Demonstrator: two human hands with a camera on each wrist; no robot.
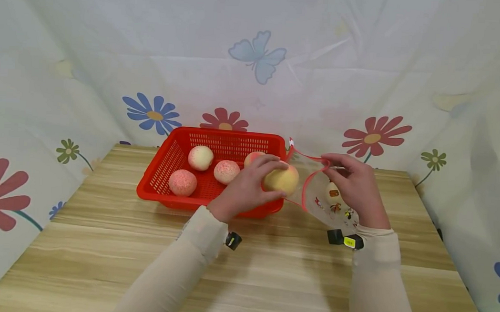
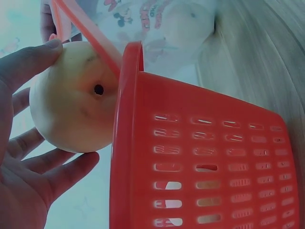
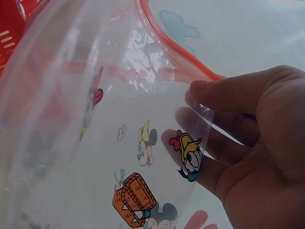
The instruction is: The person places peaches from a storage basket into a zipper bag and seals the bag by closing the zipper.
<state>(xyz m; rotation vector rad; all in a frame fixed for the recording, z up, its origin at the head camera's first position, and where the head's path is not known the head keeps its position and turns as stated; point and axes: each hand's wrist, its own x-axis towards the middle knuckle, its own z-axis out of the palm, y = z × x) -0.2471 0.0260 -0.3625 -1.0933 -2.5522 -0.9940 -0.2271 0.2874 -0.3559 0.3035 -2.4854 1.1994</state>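
The left hand curls its fingers round a yellowish peach, holding it just above the right rim of the red basket and right at the red-edged mouth of the clear bag. The right hand pinches that bag's rim between thumb and fingers, keeping it open (1 fruit already shows inside). 4 more peaches lie in the basket, and bare tabletop stretches in front of both arms.

A fruit inside the clear bag shows only partly behind the right hand, and the fourth basket peach, perhaps whole, hides behind the left hand.
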